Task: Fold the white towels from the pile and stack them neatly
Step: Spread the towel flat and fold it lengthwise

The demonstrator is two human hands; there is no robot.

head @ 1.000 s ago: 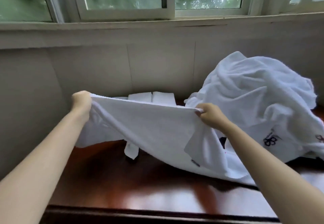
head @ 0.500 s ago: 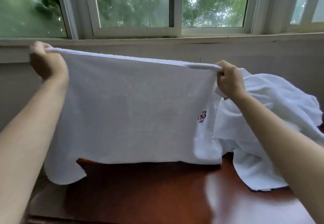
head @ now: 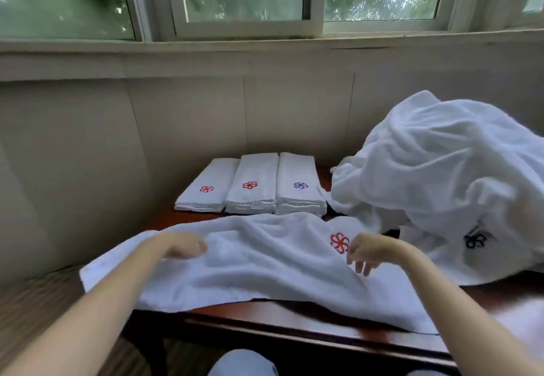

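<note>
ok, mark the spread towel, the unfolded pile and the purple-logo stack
spread towel point(head: 265, 263): head view, middle of the cloth.
unfolded pile point(head: 441, 169): head view, upper bulge.
purple-logo stack point(head: 298, 175): head view, top face above the logo.

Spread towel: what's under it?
The spread towel lies on the wooden table; its left end overhangs the edge. Both hands, left hand and right hand, are above it. Anything beneath the cloth is hidden.

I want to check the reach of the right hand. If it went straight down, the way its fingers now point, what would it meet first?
Most likely the spread towel on the table. The right hand hangs just above it, fingers loose and downward, beside the red emblem. The gap is unclear.
</note>
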